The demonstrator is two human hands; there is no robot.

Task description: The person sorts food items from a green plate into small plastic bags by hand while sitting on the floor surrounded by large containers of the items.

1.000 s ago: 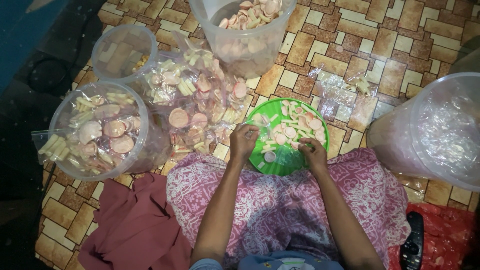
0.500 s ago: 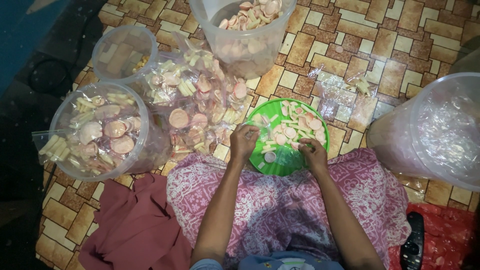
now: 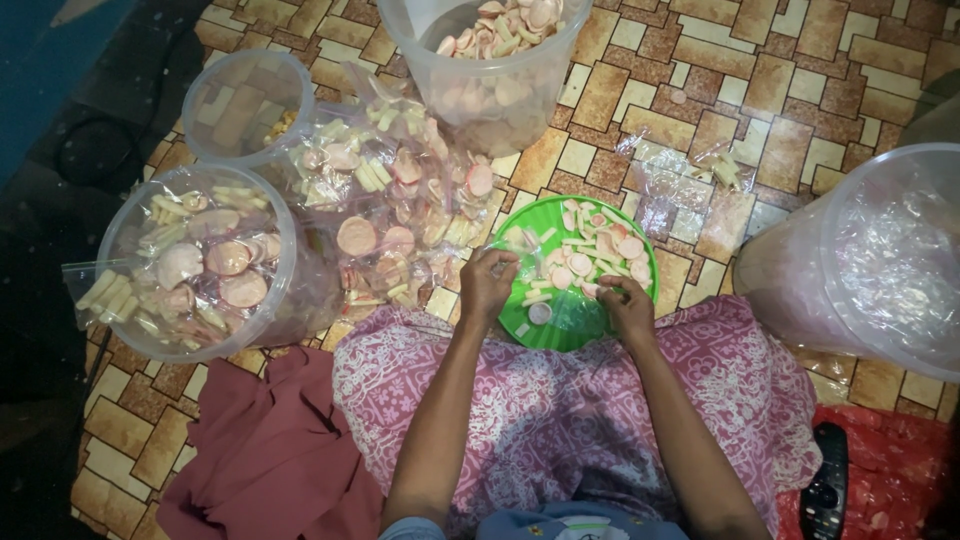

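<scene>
On the lap, a pink flowered cloth [image 3: 560,400] carries the near edge of a green plate [image 3: 560,325] of small crackers [image 3: 585,262]. It sits half off the knees, so a bump could tip it and spill crackers onto the tiled floor [image 3: 760,90]. At 10 o'clock on the plate, the left hand [image 3: 488,285] has its fingers pressed together, pinching what looks like a clear little bag. At 4 o'clock, the right hand [image 3: 628,305] has fingers curled down on crackers; I cannot tell if it pinches one. Farther off at 10 o'clock lie packed bags [image 3: 400,210] and a bucket of bags [image 3: 195,262]. At 12 o'clock is a cracker bucket [image 3: 490,50].
</scene>
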